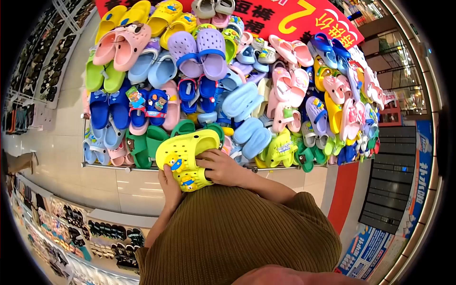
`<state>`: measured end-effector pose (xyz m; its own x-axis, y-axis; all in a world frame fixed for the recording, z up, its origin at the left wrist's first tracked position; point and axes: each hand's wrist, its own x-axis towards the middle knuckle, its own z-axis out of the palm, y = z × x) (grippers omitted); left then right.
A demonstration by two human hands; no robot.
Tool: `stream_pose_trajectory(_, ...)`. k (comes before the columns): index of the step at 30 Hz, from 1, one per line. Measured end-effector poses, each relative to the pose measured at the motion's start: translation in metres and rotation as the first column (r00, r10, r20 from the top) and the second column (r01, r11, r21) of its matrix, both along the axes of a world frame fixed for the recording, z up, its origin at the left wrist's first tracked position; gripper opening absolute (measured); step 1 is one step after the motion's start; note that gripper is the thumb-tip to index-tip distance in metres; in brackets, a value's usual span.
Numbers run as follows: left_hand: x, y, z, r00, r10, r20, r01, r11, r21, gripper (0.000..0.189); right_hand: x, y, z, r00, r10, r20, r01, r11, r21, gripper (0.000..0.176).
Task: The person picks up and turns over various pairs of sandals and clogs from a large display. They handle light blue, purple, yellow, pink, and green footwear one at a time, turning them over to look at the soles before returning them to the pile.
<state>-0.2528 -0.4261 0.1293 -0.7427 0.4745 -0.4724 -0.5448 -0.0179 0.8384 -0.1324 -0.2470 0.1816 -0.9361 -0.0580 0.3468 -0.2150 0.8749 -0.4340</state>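
A pair of bright yellow-green clogs with cartoon bear charms is held close in front of my body, over the near edge of the display. My left hand grips the pair from its lower left side, with the thumb up along the front. From the right, my right hand has its fingers curled around the clogs near their openings; some fingertips are hidden. Green slippers lie just beyond the pair, and light blue slippers sit to the right of my right hand.
A wide display is heaped with colourful clogs and slippers, including a purple pair. Its metal rail runs along the near edge. A red sign stands behind. Shoe shelves are at lower left, and someone's leg shows at far left.
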Motion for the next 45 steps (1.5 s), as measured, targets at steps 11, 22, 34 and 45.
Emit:
stream_pose_trajectory(11, -0.003, 0.009, -0.032, 0.971, 0.234, 0.040, -0.236, 0.970, 0.051, 0.050, 0.030, -0.003, -0.013, 0.740, -0.575, 0.349, 0.571, 0.263, -0.778, 0.031)
stream_pose_trajectory(22, -0.019, 0.020, -0.002, 0.916, 0.013, 0.402, -0.104, 0.973, 0.204, 0.072, 0.004, 0.003, -0.034, 0.775, -0.470, 0.422, 0.573, 0.243, -0.782, 0.039)
stream_pose_trajectory(34, -0.028, 0.013, -0.005, 0.966, 0.076, 0.247, -0.111, 0.985, 0.130, 0.062, 0.001, -0.006, -0.036, 0.767, -0.448, 0.460, 0.620, 0.332, -0.711, 0.035)
stream_pose_trajectory(45, -0.027, 0.018, -0.027, 0.999, -0.039, 0.030, 0.037, 0.996, 0.075, 0.047, -0.021, 0.032, -0.018, 0.760, -0.281, 0.586, 0.625, 0.067, -0.778, 0.042)
